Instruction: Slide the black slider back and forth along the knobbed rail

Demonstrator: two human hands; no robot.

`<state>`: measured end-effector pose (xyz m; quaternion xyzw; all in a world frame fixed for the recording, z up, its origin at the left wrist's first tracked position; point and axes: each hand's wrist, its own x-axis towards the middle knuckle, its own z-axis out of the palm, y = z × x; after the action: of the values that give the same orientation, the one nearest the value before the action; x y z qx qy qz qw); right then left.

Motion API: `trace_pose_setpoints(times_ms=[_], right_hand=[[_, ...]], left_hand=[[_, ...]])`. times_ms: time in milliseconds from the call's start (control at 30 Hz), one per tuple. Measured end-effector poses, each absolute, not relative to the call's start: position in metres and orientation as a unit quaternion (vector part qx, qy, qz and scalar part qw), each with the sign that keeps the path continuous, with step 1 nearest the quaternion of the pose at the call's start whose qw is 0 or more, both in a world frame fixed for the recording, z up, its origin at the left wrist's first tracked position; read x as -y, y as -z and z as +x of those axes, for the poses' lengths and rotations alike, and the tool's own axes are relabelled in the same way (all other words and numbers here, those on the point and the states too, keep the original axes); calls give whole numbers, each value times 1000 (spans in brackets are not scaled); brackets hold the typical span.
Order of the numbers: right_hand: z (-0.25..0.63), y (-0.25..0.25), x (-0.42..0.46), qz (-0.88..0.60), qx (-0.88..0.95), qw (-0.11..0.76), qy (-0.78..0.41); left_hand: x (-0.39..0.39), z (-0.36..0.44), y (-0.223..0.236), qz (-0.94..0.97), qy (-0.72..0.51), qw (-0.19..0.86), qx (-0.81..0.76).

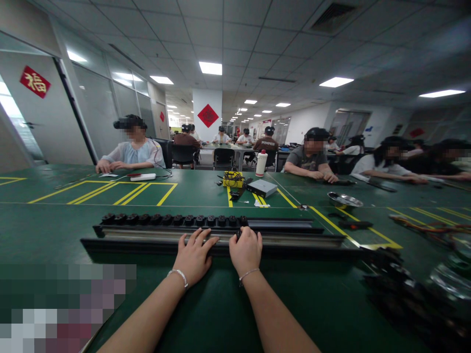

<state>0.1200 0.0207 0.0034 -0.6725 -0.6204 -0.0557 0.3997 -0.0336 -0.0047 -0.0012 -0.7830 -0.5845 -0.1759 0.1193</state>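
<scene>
A long black rail [132,237] with a pale metal strip lies across the green table in front of me. Behind it, a row of small black knob-like parts [167,220] fills much of another black channel. The channel's right end shows a bare grey strip. My left hand [194,256] rests on the front rail with its fingers spread, holding nothing. Close by on the right, my right hand [245,251] is closed around a small black part [241,230] near the right end of the row. My fingers hide most of that part.
A blurred heap of black parts [415,304] and a clear container [454,269] stand at the right. Farther off are a metal bowl [345,200], a grey box [262,188], a yellow case [233,179] with cables and a white bottle [261,164]. People sit across the table.
</scene>
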Motion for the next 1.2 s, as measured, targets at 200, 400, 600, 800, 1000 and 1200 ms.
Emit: trace_pose_setpoints(times_ms=[200, 400, 600, 800, 1000, 1200], right_hand=[[120, -4, -21, -673, 620, 400, 52], [121, -5, -21, -674, 620, 399, 42], [124, -5, -22, -678, 614, 400, 53], [128, -4, -22, -680, 610, 403, 56], [129, -4, -23, -680, 611, 402, 48], [129, -4, -24, -678, 609, 408, 50]], left_hand=[[5, -34, 2, -782, 179, 123, 584], [5, -34, 1, -783, 177, 125, 583], [5, -34, 1, -783, 174, 125, 584], [4, -35, 3, -783, 180, 127, 581], [4, -35, 4, -782, 184, 133, 580], [4, -35, 3, -783, 185, 127, 580]])
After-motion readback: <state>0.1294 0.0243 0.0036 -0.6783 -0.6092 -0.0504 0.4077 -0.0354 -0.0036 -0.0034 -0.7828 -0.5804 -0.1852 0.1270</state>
